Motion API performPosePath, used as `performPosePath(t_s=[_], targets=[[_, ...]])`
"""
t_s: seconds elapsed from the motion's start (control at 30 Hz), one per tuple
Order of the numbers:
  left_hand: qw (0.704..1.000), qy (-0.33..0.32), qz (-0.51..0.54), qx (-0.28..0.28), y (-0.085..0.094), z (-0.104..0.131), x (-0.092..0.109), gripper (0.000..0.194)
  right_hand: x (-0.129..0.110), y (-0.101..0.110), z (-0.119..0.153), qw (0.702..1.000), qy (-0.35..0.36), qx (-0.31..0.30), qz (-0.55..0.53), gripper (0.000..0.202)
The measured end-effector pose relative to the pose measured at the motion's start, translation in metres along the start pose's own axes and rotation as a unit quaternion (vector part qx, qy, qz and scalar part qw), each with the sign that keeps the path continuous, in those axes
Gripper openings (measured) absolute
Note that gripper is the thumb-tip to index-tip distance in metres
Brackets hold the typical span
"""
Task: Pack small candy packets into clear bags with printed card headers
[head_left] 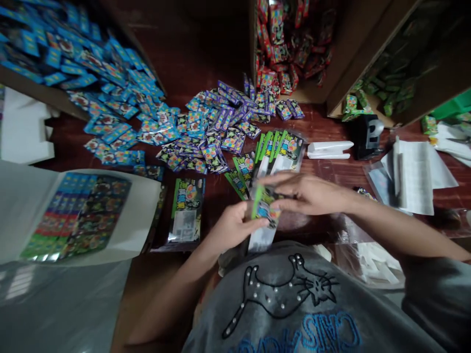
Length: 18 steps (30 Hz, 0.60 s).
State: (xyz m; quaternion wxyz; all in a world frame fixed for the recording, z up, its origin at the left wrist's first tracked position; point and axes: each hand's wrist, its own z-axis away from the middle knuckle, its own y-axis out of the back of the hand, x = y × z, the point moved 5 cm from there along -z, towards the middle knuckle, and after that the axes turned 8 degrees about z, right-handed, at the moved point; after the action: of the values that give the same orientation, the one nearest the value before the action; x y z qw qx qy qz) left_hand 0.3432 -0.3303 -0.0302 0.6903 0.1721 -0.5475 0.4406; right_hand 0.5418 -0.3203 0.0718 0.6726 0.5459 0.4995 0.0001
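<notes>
Small glossy blue sachets [114, 68] fill the upper left. A flat black-and-green printed packet [187, 211] lies left of centre. At centre, the left hand [235, 221] pinches the left edge of a blurred green-edged plastic pouch [265, 208]; the right hand [309, 193] pinches its right side. White sheets [415, 176] lie at right.

Black plastic object [369, 138] on reddish tabletop [216, 192]

— Where's the camera?
— On the wearer's head, facing forward and steeply down over the tabletop [324, 120].
— How near?
— Close: shirt [279, 294] at bottom, left hand [233, 224] and right hand [312, 193] mid-frame.
</notes>
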Motion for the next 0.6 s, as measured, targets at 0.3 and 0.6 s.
performPosePath(t_s=[0.3, 0.6], targets=[[0.934, -0.129, 0.002, 0.334, 0.042, 0.003, -0.022, 0.036, 0.032, -0.127, -0.019, 0.93, -0.338, 0.132, 0.05, 0.045], [0.95, -0.084, -0.107, 0.282, 0.035, -0.008, -0.065, 0.049, 0.051, -0.127, 0.008, 0.901, -0.401, 0.075, 0.149, 0.041]])
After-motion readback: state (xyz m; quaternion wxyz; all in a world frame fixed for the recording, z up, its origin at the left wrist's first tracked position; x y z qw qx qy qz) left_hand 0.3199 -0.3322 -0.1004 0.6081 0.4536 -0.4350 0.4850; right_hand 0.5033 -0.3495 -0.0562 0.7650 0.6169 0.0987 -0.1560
